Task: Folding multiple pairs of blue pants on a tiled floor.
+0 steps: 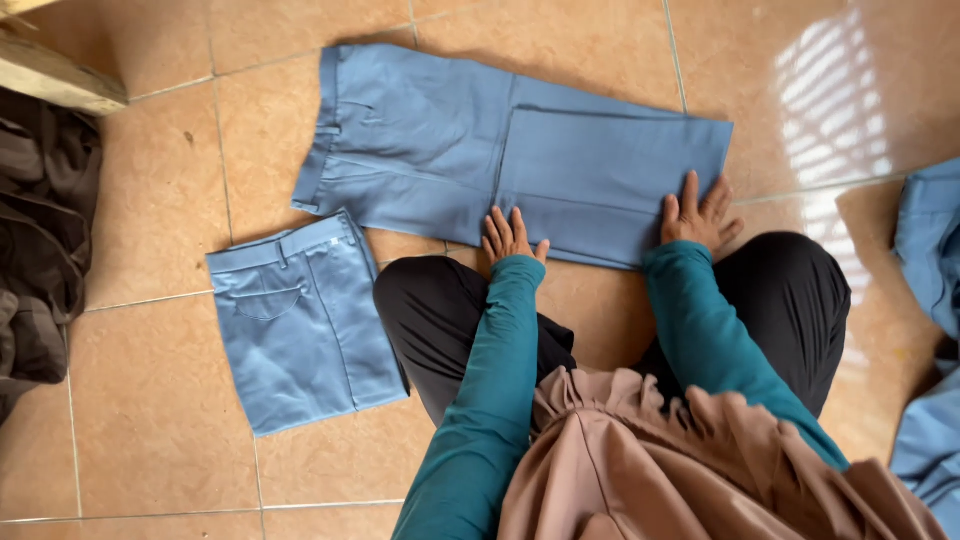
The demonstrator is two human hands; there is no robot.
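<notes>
Draped brown cloth (pixel 640 450), left hand (pixel 510 238) and right hand (pixel 697 215) flat, fingers spread, on smooth blue trousers (pixel 500 150)

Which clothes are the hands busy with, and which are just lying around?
In use:
- half-folded blue trousers, pressed flat on the floor
- left hand on their near edge
- right hand at their folded end

Lying about:
- folded blue trousers
- dark clothes heap
- blue cloth at right

Both hands lie flat on the half-folded blue trousers (pixel 510 160): the left hand (pixel 508 238) at the near edge, the right hand (pixel 697 215) near the folded end.
</notes>
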